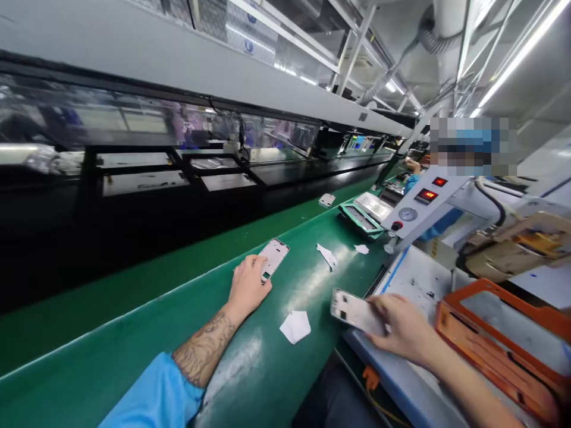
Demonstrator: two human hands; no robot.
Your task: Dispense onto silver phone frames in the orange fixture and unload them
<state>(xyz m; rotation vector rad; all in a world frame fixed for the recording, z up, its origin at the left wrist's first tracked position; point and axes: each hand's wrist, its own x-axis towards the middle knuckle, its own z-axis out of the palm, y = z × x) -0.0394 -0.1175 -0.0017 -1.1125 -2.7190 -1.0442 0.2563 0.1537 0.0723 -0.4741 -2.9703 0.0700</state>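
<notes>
My left hand [250,279] is closed on a flat, light-grey phone frame [275,255] with small cut-outs, held at the far edge of the green bench. A second phone frame [352,310] is gripped by its near end in my right hand [404,327], between thumb and fingers, over the bench's right edge. That hand is slightly blurred. Between the two hands lies a white paper piece [295,327]. Farther up the bench are a torn white scrap [327,257] and a smaller scrap [361,249].
To the right stands a machine with a gauge panel [414,205] and an orange fixture [499,345]. A green-framed tray [361,221] sits farther up the bench. Beyond the bench runs a lower green strip with another flat plate [327,200]. A co-worker in blue is behind the panel.
</notes>
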